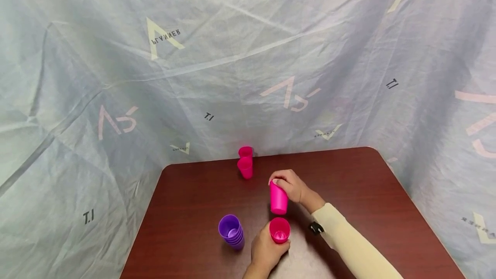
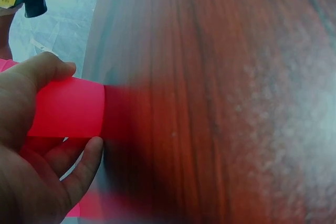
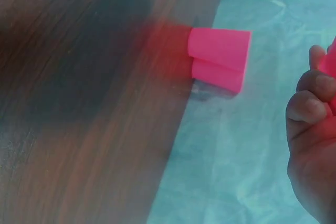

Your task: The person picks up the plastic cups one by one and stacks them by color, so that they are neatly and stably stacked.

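Observation:
Near the front of the table my left hand (image 1: 267,251) grips a pink cup (image 1: 280,232), its mouth facing up. In the left wrist view, thumb and fingers wrap that cup (image 2: 71,108), whose base is close to the wood. Just behind and above it, my right hand (image 1: 292,186) holds a second pink cup (image 1: 279,201) by its upper part, bottom end pointing down toward the first cup's mouth. A small gap separates the two. At the right edge of the right wrist view, the curled fingers (image 3: 310,108) show around the pink cup, mostly cut off.
A nested stack of several purple cups (image 1: 237,241) stands left of my left hand. Two pink cups, a nearer one (image 1: 246,168) and a farther one (image 1: 245,151), stand at the back edge of the brown table (image 1: 186,210). A printed grey cloth (image 1: 217,76) hangs behind.

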The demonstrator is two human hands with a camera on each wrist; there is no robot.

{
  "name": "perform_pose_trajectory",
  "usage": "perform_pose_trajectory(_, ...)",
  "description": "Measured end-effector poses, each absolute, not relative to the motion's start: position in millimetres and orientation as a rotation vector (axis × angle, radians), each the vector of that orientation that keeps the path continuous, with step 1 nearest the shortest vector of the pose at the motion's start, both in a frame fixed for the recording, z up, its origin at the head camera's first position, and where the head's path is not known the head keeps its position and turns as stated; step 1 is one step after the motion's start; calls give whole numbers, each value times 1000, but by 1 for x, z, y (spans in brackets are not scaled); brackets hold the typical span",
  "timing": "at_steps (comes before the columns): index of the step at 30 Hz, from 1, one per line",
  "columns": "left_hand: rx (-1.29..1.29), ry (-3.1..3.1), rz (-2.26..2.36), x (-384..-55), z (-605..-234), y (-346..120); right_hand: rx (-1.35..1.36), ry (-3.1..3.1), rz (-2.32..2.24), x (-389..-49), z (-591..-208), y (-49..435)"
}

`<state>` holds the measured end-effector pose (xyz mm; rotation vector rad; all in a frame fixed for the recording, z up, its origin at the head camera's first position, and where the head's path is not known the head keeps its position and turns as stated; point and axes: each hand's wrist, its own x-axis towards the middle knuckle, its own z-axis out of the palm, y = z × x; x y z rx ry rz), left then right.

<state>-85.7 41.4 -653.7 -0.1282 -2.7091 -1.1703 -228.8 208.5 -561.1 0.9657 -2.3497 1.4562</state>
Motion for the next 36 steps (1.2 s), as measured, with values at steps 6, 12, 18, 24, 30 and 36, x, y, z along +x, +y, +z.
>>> perform_pose_trajectory(6, -151, -2703, -1174, -87, -655, 40, 1039, -2313, 1491, -213, -560, 202)
perform_pose_trajectory(12, -145, -2732, -1186, -88, -651, 39, 1122, -2316, 1460, -202, -568, 195)
perform_pose_trajectory(18, -141, -2746, -1177, -88, -652, 38, 1196, -2286, 1338, -191, -572, 192)
perform_pose_trajectory(24, -162, -2745, -1186, -88, -655, 36, 1194, -2292, 1278, -173, -574, 189)
perform_pose_trajectory(30, -171, -2752, -1188, -88, -658, 35, 1164, -2336, 1270, -160, -574, 188)
perform_pose_trajectory(36, -266, -2681, -1107, -89, -661, 35, 1191, -2367, 1100, -151, -580, 187)
